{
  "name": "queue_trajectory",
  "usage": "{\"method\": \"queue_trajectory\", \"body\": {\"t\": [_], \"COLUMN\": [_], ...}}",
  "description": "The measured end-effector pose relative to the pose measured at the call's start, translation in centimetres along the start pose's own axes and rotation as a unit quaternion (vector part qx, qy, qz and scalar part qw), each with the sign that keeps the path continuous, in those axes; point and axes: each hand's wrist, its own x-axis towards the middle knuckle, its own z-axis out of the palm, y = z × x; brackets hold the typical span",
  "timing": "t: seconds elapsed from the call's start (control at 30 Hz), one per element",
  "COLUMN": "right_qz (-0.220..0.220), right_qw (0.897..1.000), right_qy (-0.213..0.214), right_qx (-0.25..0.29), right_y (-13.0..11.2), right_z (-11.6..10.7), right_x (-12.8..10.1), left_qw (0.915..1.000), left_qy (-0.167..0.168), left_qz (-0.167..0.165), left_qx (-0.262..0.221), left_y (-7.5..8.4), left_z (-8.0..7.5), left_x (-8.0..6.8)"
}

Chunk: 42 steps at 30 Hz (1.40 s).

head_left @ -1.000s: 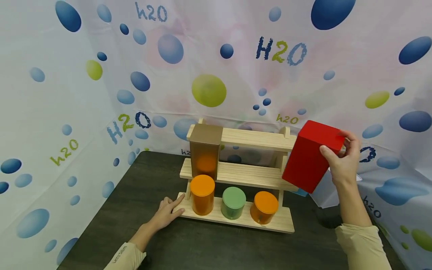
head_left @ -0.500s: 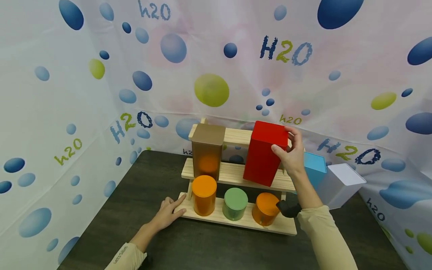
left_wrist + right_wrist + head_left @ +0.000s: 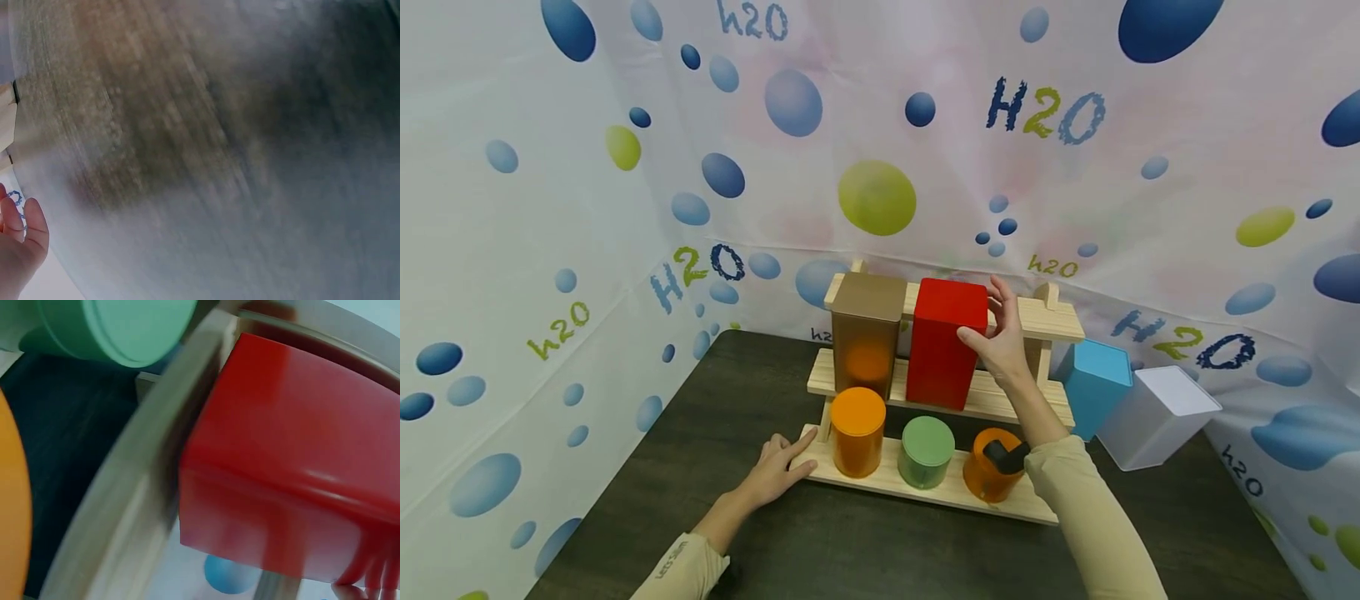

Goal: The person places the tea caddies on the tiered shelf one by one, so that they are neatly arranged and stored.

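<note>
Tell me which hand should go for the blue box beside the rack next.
The right hand, probably. It is on the red box on the middle shelf, on the same side as the blue box. The left hand rests at the wooden rack base's far corner.

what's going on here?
A person's right hand holds a red box standing on the middle shelf of a wooden rack, beside a brown box. The left hand rests on the table, a finger touching the rack's base. Two orange tins and a green tin sit on the bottom shelf.
</note>
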Motion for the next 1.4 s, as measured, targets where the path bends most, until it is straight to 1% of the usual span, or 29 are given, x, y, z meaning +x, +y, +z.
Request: {"method": "queue_trajectory", "body": {"t": [0.17, 0.27, 0.33, 0.53, 0.83, 1.07, 1.17, 1.27, 1.33, 1.4], "right_qz": [0.003, -0.003, -0.005, 0.014, 0.028, 0.020, 0.005, -0.009, -0.011, -0.001], "right_qw": [1.000, 0.999, 0.999, 0.998, 0.996, 0.995, 0.996, 0.998, 0.999, 0.999], "right_qy": [-0.017, -0.033, -0.044, -0.059, -0.080, -0.094, -0.083, -0.058, -0.038, -0.016], "right_qx": [0.005, -0.003, -0.010, -0.027, -0.011, -0.008, -0.013, -0.027, -0.038, -0.043], "right_y": [0.8, 0.8, 0.8, 0.7, 0.8, 1.1, 1.0, 0.9, 0.7, 0.5], "right_z": [-0.2, -0.6, -0.8, -1.4, -1.5, -2.0, -3.0, -4.5, -5.8, -7.2], "right_x": [0.0, -0.1, -0.1, -0.3, -0.4, -0.7, -1.0, -1.3, -1.6, -2.1], "left_qw": [1.0000, 0.9999, 1.0000, 0.9999, 0.9999, 0.9999, 0.9999, 1.0000, 0.9999, 0.9999], "left_qy": [0.002, 0.006, 0.005, 0.000, 0.001, 0.004, 0.001, 0.002, 0.006, 0.011], "left_qz": [0.004, 0.010, 0.007, 0.000, -0.008, -0.010, -0.010, -0.006, 0.000, 0.005], "left_qx": [-0.001, -0.001, -0.001, -0.011, -0.008, -0.008, -0.009, -0.007, -0.009, -0.003], "left_y": [0.1, 0.1, 0.2, 0.3, 0.1, 0.1, 0.3, 0.3, 0.3, 0.1], "left_z": [0.0, 0.0, 0.0, 0.1, 0.5, 0.5, 0.4, 0.3, 0.2, 0.2], "left_x": [0.1, 0.1, 0.0, -0.2, -0.2, -0.4, -0.4, -0.3, -0.2, -0.2]}}
